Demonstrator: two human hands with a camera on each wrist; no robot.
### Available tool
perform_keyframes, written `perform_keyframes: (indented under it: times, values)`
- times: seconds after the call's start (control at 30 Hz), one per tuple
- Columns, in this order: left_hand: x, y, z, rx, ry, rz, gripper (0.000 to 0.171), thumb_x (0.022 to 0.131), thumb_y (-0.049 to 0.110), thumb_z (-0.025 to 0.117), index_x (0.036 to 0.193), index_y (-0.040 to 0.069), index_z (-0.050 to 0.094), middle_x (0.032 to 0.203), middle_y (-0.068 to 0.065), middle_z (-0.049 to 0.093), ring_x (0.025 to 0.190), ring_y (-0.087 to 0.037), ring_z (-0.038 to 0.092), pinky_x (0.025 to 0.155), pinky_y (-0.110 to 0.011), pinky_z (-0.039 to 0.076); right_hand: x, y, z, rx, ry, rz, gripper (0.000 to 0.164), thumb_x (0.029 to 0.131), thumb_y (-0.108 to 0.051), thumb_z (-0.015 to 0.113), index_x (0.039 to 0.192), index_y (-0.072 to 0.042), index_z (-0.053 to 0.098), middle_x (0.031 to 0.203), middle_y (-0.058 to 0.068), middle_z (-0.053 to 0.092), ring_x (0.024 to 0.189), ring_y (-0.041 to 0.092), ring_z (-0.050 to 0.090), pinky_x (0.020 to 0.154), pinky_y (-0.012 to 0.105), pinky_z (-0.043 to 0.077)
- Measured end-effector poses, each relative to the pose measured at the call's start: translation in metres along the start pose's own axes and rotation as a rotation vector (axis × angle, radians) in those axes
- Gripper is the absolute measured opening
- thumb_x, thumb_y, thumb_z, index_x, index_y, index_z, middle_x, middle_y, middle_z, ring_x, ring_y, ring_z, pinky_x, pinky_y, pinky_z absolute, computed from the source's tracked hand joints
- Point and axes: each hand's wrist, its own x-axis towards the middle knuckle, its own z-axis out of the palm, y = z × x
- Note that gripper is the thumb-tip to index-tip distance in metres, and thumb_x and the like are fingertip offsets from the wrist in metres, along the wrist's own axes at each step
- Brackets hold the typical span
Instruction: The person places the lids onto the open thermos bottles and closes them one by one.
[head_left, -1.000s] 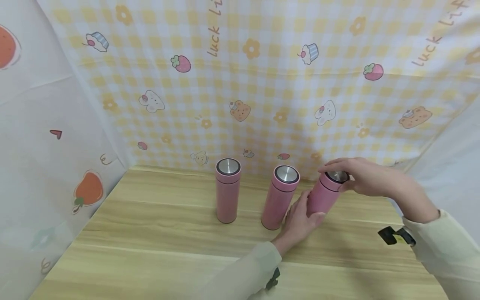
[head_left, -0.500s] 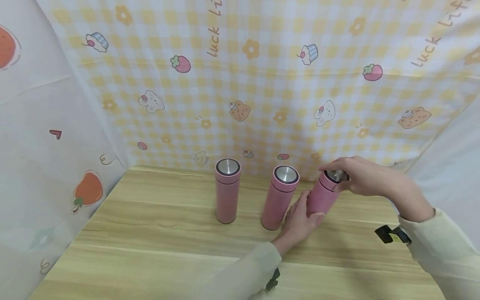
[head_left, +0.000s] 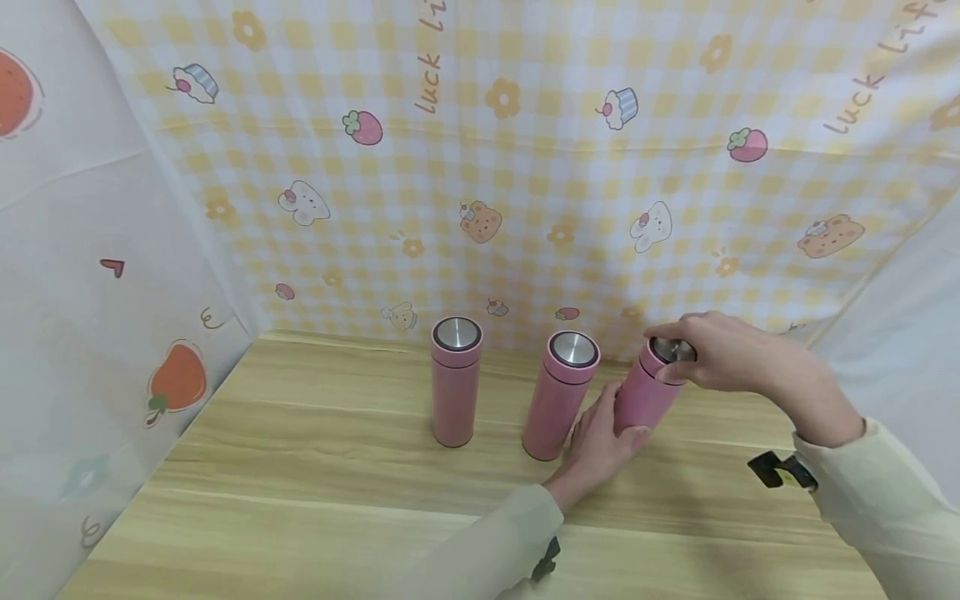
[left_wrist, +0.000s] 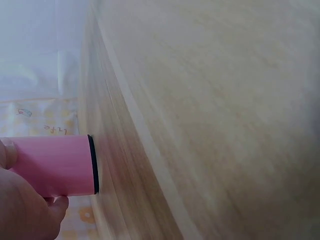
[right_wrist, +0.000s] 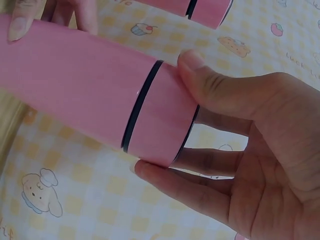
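Note:
Three pink thermos bottles stand upright on the wooden table: a left one (head_left: 454, 383), a middle one (head_left: 557, 400) and a right one (head_left: 647, 398). My left hand (head_left: 602, 446) grips the right thermos around its lower body, close beside the middle bottle. Over its top, my right hand (head_left: 727, 354) holds the pink lid (right_wrist: 162, 112) between thumb and fingers. A dark ring separates lid and body, with no gap visible. In the left wrist view the bottle's dark base (left_wrist: 93, 165) meets the tabletop.
A yellow checked cloth (head_left: 525, 175) with cartoon prints hangs right behind the bottles. White cloth (head_left: 67, 333) closes off the left side, and more pale cloth (head_left: 900, 317) hangs at the right. The wooden tabletop (head_left: 300, 467) extends in front and to the left.
My right hand has turned a little on the lid: its thumb has slid left across the front and the wrist has shifted slightly left. The left hand and all bottles keep their places.

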Motion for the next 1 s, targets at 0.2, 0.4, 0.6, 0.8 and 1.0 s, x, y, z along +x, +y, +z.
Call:
perform_keyframes:
  times: [0.2,0.4,0.6,0.8,1.0]
  values:
    - [0.0,0.0,0.0,0.002,0.011,-0.01,0.064,0.095,0.039,0.072,0.15,0.031,0.04,0.135,0.013,0.056,0.118,-0.009,0.054,0.098,-0.041,0.049,-0.001,0.006,0.002,-0.04,0.055,-0.057,0.058,0.083,-0.027,0.086,0.132,-0.001,0.066,0.077,-0.006,0.051,0.061,0.007,0.045,0.055,0.029,0.044]
    - [0.0,-0.002,0.001,-0.01,0.008,0.011,0.066,0.095,0.038,0.073,0.151,0.028,0.04,0.136,0.01,0.056,0.119,-0.01,0.054,0.097,-0.04,0.05,-0.005,0.015,0.006,0.007,0.065,-0.114,0.072,0.076,-0.03,0.09,0.137,-0.002,0.063,0.109,0.005,0.067,0.087,0.018,0.061,0.071,0.035,0.054]
    - [-0.001,-0.002,0.0,-0.013,-0.004,0.02,0.068,0.096,0.041,0.071,0.153,0.027,0.037,0.141,0.006,0.052,0.123,-0.012,0.052,0.099,-0.04,0.049,-0.009,0.02,0.003,0.15,0.016,-0.204,0.07,0.078,-0.007,0.088,0.142,-0.008,0.06,0.144,0.014,0.055,0.131,0.037,0.05,0.099,0.045,0.052]
    - [-0.001,0.001,0.0,-0.033,-0.004,0.018,0.068,0.096,0.037,0.072,0.153,0.024,0.038,0.142,0.007,0.05,0.123,-0.011,0.051,0.101,-0.038,0.047,-0.009,0.021,0.002,0.153,0.025,-0.251,0.064,0.079,0.005,0.084,0.137,-0.011,0.065,0.142,0.007,0.057,0.13,0.033,0.052,0.101,0.024,0.048]
    - [-0.001,0.002,0.0,-0.066,0.001,0.012,0.067,0.095,0.032,0.074,0.152,0.026,0.039,0.141,0.009,0.051,0.123,-0.01,0.051,0.102,-0.038,0.047,-0.009,0.019,0.001,0.167,-0.003,-0.202,0.063,0.078,0.008,0.083,0.136,-0.01,0.066,0.142,0.01,0.057,0.13,0.035,0.052,0.097,0.046,0.053]
